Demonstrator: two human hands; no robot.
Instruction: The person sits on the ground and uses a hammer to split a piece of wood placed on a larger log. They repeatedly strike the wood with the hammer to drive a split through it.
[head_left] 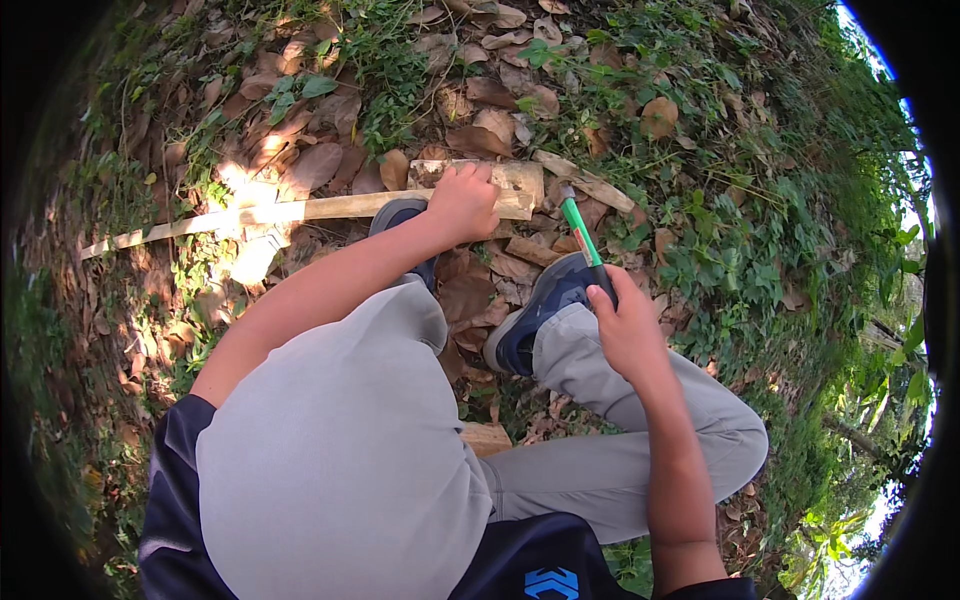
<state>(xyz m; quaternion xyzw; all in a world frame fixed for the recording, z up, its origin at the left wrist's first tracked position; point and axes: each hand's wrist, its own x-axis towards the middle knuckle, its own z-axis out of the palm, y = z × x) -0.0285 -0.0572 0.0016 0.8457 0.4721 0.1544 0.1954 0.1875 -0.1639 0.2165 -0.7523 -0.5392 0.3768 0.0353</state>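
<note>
My left hand [467, 203] is closed around the right end of a long pale wooden strip [330, 207], its fingers curled over the edge. The strip's end rests against a short log [522, 180] with patchy bark; my hand hides part of where they meet. In my right hand [627, 322] is a green-handled tool [577, 222] with a black grip. Its small grey metal end points away from me beside the log's right end; the exact kind of tool cannot be made out.
My dark blue shoes [540, 315] stand close behind the log. Another bark-like piece of wood [585, 180] lies to its right. Dry brown leaves [310, 170] and green plants [720, 230] cover the ground. A cut wood piece [486, 438] shows between my legs.
</note>
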